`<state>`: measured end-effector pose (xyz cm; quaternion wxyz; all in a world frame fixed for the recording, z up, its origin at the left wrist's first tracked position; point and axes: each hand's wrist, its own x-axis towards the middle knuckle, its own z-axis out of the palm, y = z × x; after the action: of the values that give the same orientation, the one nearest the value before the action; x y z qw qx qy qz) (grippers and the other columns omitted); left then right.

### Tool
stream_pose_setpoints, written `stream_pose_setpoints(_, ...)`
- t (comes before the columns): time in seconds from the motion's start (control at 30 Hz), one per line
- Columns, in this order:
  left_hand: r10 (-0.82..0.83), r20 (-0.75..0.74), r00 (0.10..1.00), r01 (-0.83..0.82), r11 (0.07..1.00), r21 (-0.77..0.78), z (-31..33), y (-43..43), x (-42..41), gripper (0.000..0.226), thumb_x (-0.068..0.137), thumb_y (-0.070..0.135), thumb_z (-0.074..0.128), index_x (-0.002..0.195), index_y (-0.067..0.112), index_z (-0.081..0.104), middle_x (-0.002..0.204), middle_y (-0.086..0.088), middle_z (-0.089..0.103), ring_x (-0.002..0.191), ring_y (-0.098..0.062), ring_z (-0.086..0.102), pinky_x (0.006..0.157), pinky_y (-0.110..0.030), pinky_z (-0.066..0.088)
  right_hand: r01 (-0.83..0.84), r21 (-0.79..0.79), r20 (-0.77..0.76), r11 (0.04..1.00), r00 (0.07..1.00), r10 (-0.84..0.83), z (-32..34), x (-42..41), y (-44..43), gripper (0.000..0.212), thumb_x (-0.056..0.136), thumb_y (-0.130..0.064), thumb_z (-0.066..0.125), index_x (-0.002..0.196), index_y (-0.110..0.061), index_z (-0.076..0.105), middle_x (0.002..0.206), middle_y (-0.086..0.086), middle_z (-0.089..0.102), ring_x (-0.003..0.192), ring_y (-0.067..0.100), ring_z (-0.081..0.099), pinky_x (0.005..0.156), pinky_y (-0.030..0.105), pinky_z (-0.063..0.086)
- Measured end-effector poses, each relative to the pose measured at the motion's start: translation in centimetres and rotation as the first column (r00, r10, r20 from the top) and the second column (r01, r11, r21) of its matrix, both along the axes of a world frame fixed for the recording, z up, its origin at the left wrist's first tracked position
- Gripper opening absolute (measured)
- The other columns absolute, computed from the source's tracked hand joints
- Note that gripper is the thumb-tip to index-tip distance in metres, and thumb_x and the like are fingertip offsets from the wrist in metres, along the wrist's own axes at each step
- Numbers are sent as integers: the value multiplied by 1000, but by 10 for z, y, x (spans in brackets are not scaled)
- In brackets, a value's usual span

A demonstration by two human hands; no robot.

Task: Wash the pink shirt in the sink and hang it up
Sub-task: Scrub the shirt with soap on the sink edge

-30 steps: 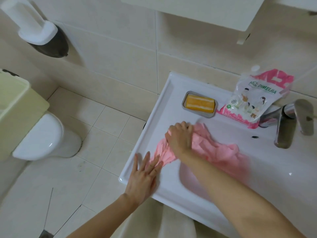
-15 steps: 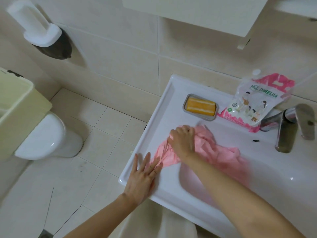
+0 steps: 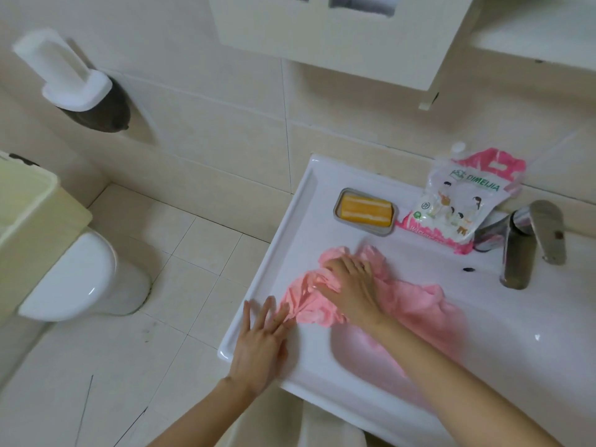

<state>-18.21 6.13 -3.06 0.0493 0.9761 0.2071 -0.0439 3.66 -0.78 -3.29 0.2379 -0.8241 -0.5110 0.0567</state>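
The pink shirt (image 3: 416,301) lies crumpled across the white sink's (image 3: 290,214) left ledge and trails down into the basin. My right hand (image 3: 350,285) lies on top of the bunched cloth, fingers curled into it. My left hand (image 3: 263,341) rests flat on the sink's front left ledge, fingers straight and spread, their tips pinning the shirt's near edge. Part of the shirt is hidden under my right forearm.
A yellow soap bar in a grey dish (image 3: 366,210) and a pink-and-white detergent pouch (image 3: 461,201) stand at the sink's back. The steel faucet (image 3: 522,243) is on the right. A toilet (image 3: 80,279) stands on the tiled floor at left. A cabinet (image 3: 332,33) hangs above.
My right hand has slid a little to the right over the shirt, rubbing it. My left hand has stayed flat on the ledge. The camera has tilted slightly.
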Motion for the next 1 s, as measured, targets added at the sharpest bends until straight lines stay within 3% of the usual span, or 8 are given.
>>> stream_pose_setpoints(0.1, 161, 29, 987, -159, 986, -37, 9, 4, 8, 49, 59, 26, 74, 107, 18, 69, 103, -3, 71, 105, -27, 61, 101, -43, 31, 37, -350, -126, 936, 988, -86, 10, 30, -30, 116, 48, -89, 40, 147, -32, 20, 141, 9, 38, 128, 27, 39, 104, 48, 30)
stream_pose_setpoints(0.2, 372, -40, 928, -367, 885, -286, 26, -1, 26, 52, 73, 25, 75, 120, 12, 57, 103, -10, 68, 105, -30, 60, 85, -34, 47, -20, -687, -79, 726, 996, -48, -1, 26, -39, 118, 52, -83, 42, 151, -27, 10, 140, 9, 46, 131, 31, 39, 108, 50, 21)
stream_pose_setpoints(0.3, 598, -149, 787, -543, 559, -626, 42, -8, 50, 63, 82, 56, 47, 126, 12, 43, 115, -12, 60, 108, -31, 55, 86, -38, 47, -250, -632, -501, 734, 854, -141, 10, 22, -47, 38, 78, -60, 50, 106, -34, 47, 96, -2, 56, 97, 27, 52, 90, 39, 30)
stream_pose_setpoints(0.4, 639, -303, 707, -460, 90, -883, 64, -16, 81, 83, 74, 72, 53, 139, 27, 26, 129, -6, 53, 113, -24, 56, 93, -41, 50, -249, -460, -610, 852, 786, -100, 45, 20, -57, 21, 80, -49, 69, 86, -40, 51, 78, -13, 44, 74, 7, 44, 69, 18, 36)
stream_pose_setpoints(0.5, 548, -456, 701, -333, -314, -889, 77, -22, 122, 42, 92, 45, 56, 124, 21, 43, 113, -5, 60, 99, -22, 63, 78, -33, 57, -200, -344, -543, 917, 839, -20, 81, 7, -63, 36, 81, -19, 70, 116, -21, 61, 80, -15, 50, 84, 10, 53, 75, 18, 42)
stream_pose_setpoints(0.7, 727, -262, 635, -229, -147, -962, 88, -29, 168, 13, 88, -3, 53, 81, 1, 63, 78, -17, 64, 72, -27, 62, 68, -32, 55, -58, -461, -571, 886, 783, -246, 88, 15, -94, 74, 67, -42, 80, 128, -27, 41, 108, -9, 58, 99, 15, 58, 85, 30, 48)
stream_pose_setpoints(0.8, 801, -193, 566, -186, -104, -977, 90, -36, 183, 12, 88, 0, 48, 84, -1, 59, 77, -20, 60, 74, -31, 61, 79, -49, 53, -121, -412, -698, 903, 680, -227, 80, 27, -107, 40, 64, -37, 84, 91, -23, 58, 83, -12, 63, 80, 7, 61, 75, 24, 50)
stream_pose_setpoints(1.0, 886, -88, 456, -120, -37, -992, 82, -49, 205, 15, 98, 27, 49, 98, 12, 49, 82, -9, 57, 69, -19, 61, 62, -29, 50, 390, -40, -995, 920, 72, -73, 80, 40, -138, 45, 60, -3, 74, 102, -12, 61, 100, 6, 70, 91, 19, 67, 80, 27, 52)
